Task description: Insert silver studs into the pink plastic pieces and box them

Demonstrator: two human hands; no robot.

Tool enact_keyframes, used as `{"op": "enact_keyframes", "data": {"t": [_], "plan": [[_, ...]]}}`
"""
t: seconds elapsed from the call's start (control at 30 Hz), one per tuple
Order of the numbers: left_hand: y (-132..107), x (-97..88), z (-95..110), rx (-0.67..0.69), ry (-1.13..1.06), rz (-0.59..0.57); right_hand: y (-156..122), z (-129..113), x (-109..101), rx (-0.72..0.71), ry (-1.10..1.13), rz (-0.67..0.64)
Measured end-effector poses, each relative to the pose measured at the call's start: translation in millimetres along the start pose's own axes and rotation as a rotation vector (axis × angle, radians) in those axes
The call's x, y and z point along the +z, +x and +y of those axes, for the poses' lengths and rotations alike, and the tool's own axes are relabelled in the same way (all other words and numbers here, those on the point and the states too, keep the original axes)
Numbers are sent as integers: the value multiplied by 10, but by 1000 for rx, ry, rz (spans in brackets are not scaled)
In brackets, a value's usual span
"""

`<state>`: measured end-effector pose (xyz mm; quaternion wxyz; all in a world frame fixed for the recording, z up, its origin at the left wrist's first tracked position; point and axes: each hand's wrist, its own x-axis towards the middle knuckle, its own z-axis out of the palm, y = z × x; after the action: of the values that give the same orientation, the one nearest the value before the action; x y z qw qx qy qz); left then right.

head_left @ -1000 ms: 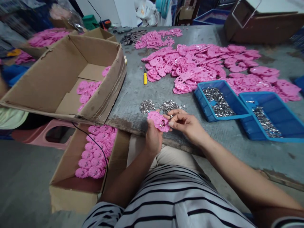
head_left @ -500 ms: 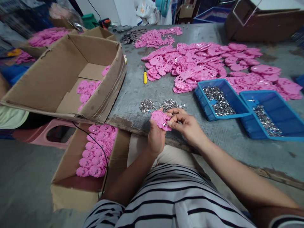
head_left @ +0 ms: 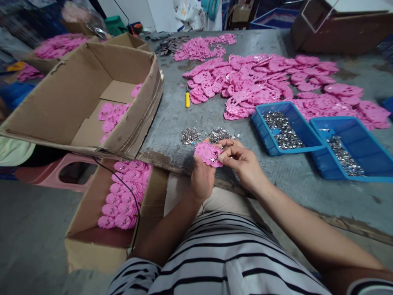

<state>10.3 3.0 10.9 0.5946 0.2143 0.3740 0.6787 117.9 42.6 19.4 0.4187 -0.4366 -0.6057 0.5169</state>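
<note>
Head view: left fingers [head_left: 197,164] closed on the pink piece [head_left: 206,153], apparently steadying it above the surface [head_left: 172,119] near its front edge; right fingers [head_left: 231,162] nearly together at the piece's right end, grip hidden; 2 metal heaps [head_left: 189,136] conveniently close

White bag [head_left: 188,15]: any print on it is too blurred to read.
Held pink piece [head_left: 205,153]: its raised detail is too small to make out as letters or numbers.
Large cardboard box [head_left: 73,88]: nothing legible on its sides.
Blue trays [head_left: 322,167]: nothing legible on their walls.
</note>
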Motion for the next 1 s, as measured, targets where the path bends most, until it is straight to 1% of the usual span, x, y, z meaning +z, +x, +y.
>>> {"op": "enact_keyframes", "data": {"t": [0.17, 0.27, 0.43, 0.5, 0.57, 0.6, 0.63, 0.7, 0.73, 0.8, 0.83, 0.87, 0.9, 0.93, 0.97, 1.0], "plan": [[-2, -6, -14, 43, -18, -61, -9, -17, 5, -39, -22, 4], [-2, 5, -14, 46, -20, -77, -6, -7, 4, -53, -26, 2], [-12, 47, 11, -19, -25, -21, -11, 87, 65, -78, -22, 82], [-11, 53, 18, -33, -50, -10, -24, 118, 89, -69, 13, 84], [0, 44, 21, -38, -64, -8, -29, 114, 60, -70, 19, 79], [10, 34, 23, -40, -62, -11, -22, 95, 9, -84, 11, 91], [22, 21, 23, -39, -57, -16, -5, 66, -71, -108, -2, 121], [51, -13, 23, -41, -46, -34, 59, -17, -330, -195, -27, 256], [67, -33, 22, -47, -41, -42, 105, -66, -503, -250, -44, 356], [98, -75, 12, -68, -14, -45, 200, -168, -903, -387, -96, 625], [111, -97, 3, -81, 5, -39, 239, -219, -1112, -412, -169, 750], [123, -119, -9, -95, 24, -29, 264, -269, -1311, -383, -275, 893], [134, -140, -24, -109, 41, -20, 271, -314, -1493, -259, -404, 1004], [145, -161, -42, -120, 56, -12, 259, -351, -1652, -104, -513, 1101], [157, -182, -62, -126, 68, -7, 231, -376, -1784, 60, -606, 1152], [171, -202, -83, -128, 83, -5, 189, -383, -1889, 220, -684, 1133]]}}
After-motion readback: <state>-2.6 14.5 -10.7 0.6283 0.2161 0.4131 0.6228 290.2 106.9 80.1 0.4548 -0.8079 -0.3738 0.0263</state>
